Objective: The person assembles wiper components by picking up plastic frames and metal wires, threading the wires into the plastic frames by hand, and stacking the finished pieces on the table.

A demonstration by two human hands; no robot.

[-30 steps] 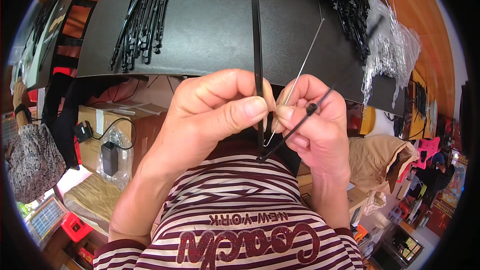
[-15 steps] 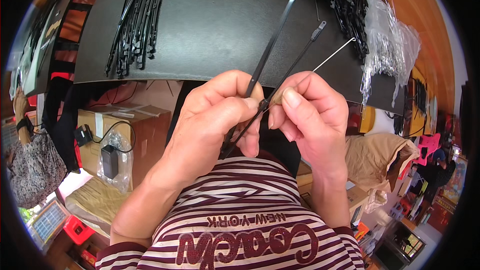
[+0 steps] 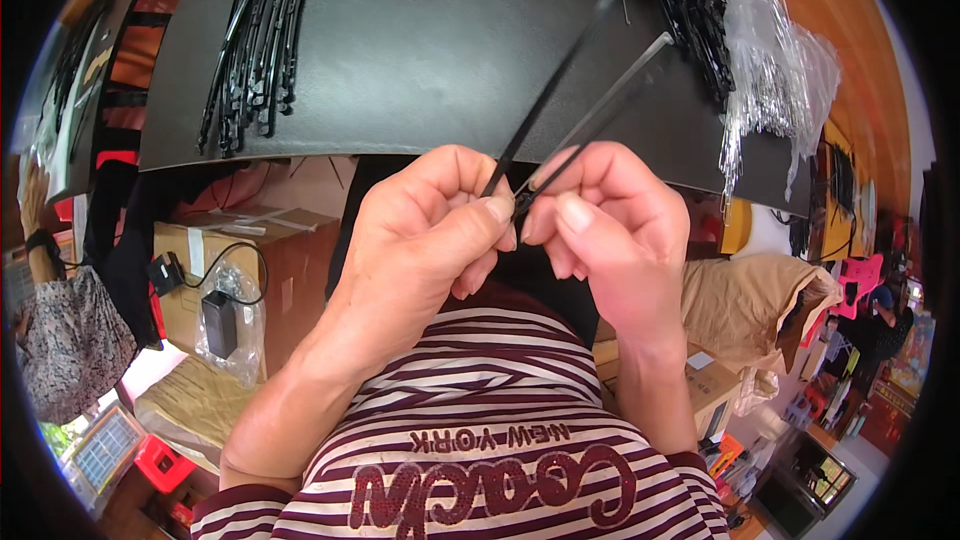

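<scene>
In front of my body, my left hand (image 3: 425,230) pinches a slim black strip (image 3: 540,105) between thumb and fingers. The strip slants up and to the right over the table edge. A second thin rod (image 3: 618,90), smeared by motion, fans out beside it, and the two meet at a small dark joint by my left thumb tip. My right hand (image 3: 630,225) is closed close to that joint, its forefinger against the thin rod. Whatever lies between the right thumb and fingers is too small and blurred to make out.
The dark table (image 3: 420,50) bears a bundle of black rods (image 3: 262,50) at left and a larger pile (image 3: 690,0) at far right. Thin metal wires (image 3: 765,90) lie in clear plastic there. A cardboard box (image 3: 290,250) stands below left. Another person's patterned sleeve (image 3: 75,330) shows far left.
The thin rod has swung and is now blurred. The pale hooked wire that stuck out past my right hand no longer shows. My left hand keeps its pinch on the strip.
</scene>
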